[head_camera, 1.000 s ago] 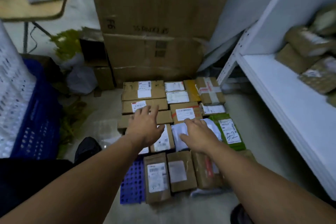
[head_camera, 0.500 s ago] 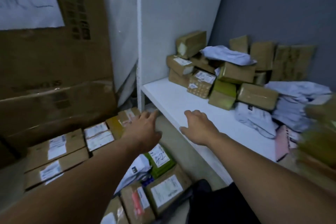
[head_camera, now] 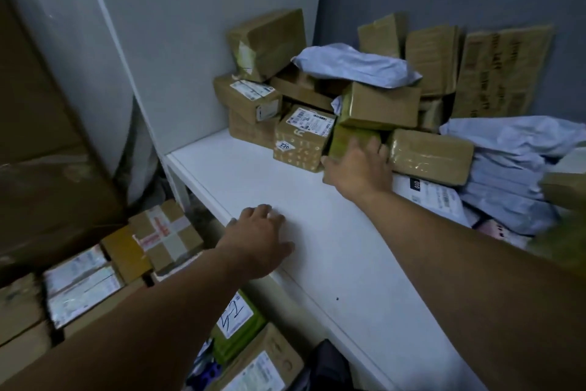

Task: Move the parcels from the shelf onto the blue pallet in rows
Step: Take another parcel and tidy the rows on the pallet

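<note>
— On the white shelf (head_camera: 253, 181), head view: where do the hands stand?

— The right hand (head_camera: 358, 165) is stretched out to the heap of parcels (head_camera: 317, 86) at the back. Its fingers are spread and laid on a low greenish parcel (head_camera: 348, 138), which is wedged between the box with the 220 sticker (head_camera: 301, 140) and a brown taped parcel (head_camera: 431, 156). Nothing is gripped yet. The left hand (head_camera: 257, 241) lies palm down by the shelf's front edge, fingers loose, holding nothing.

— Which step is that?

— The pick, I judge: reaching for the next parcel to carry over.

— And the rows?

— Lower left, below the shelf, the laid parcels (head_camera: 82, 282) sit side by side. I cannot make out the pallet under them.

— What does the next move call for?

— Probably closing thumb and fingers round the greenish parcel and drawing it forward. A larger box (head_camera: 380, 105) appears to rest on it, so the left hand may have to steady the heap.
</note>
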